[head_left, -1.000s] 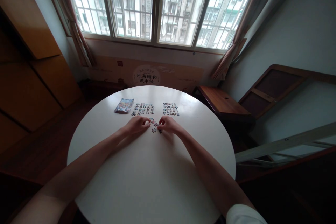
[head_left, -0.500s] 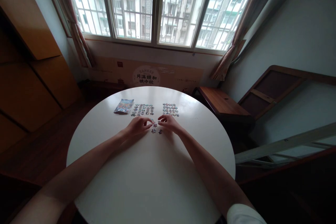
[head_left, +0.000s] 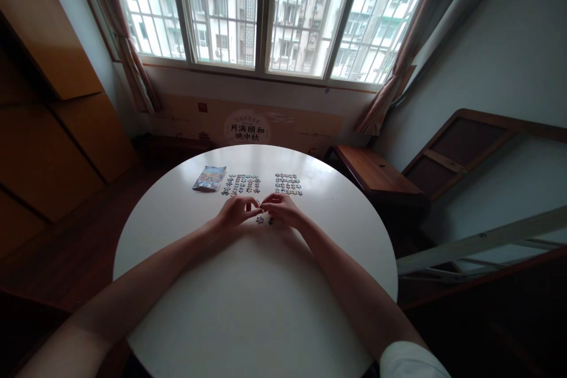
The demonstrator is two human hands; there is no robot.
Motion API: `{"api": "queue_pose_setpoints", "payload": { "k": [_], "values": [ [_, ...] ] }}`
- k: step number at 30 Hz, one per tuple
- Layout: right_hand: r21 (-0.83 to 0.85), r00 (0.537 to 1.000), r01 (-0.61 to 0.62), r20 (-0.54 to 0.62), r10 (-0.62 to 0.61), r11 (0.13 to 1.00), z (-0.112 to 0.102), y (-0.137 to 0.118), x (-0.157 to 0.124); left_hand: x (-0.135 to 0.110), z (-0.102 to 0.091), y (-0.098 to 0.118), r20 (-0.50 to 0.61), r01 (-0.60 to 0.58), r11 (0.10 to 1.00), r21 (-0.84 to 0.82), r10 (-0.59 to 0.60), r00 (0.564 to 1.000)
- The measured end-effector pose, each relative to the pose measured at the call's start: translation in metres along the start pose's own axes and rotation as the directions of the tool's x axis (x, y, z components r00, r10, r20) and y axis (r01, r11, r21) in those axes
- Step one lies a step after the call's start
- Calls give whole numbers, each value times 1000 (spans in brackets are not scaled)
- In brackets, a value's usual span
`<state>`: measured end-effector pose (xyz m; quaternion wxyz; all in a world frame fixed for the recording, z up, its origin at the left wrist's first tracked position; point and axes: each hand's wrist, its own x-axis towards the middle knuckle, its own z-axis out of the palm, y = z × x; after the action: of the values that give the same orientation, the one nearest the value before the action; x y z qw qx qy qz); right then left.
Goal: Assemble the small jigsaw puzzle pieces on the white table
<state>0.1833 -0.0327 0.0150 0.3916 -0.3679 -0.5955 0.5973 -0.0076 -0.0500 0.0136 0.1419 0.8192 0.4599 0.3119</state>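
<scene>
My left hand (head_left: 238, 211) and my right hand (head_left: 282, 209) meet over the middle of the table, fingertips almost touching. My right thumb and index finger are pinched on a small jigsaw puzzle piece (head_left: 261, 207), mostly covered by the fingers. Thumb and curled fingers of my left hand close on the joined pieces at the same spot, which are largely hidden. Just in front of the hands lie two loose pieces, a left one (head_left: 260, 220) and a right one (head_left: 270, 221), the latter partly under my right hand.
Beyond the hands, puzzle pieces lie in rows in a left group (head_left: 243, 183) and a right group (head_left: 287, 184). A colourful picture packet (head_left: 209, 178) rests beside the left group. All are on a round white table (head_left: 248, 295). A wooden bench (head_left: 376, 168) stands behind at right.
My right hand has moved left with its piece until its fingertips met those of my left hand. The joined pieces between the hands are now mostly covered.
</scene>
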Motion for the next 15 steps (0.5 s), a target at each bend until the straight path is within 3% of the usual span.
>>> {"api": "queue_pose_setpoints", "payload": {
  "k": [10, 15],
  "values": [
    [42, 1000, 6, 5, -7, 999, -6, 7, 3, -1, 3, -1, -72, 48, 998, 40, -46, 996],
    [45, 1000, -1, -18, 2, 999, -4, 3, 2, -1, 3, -3, -107, 15, 997, 70, -8, 994]
  ]
}}
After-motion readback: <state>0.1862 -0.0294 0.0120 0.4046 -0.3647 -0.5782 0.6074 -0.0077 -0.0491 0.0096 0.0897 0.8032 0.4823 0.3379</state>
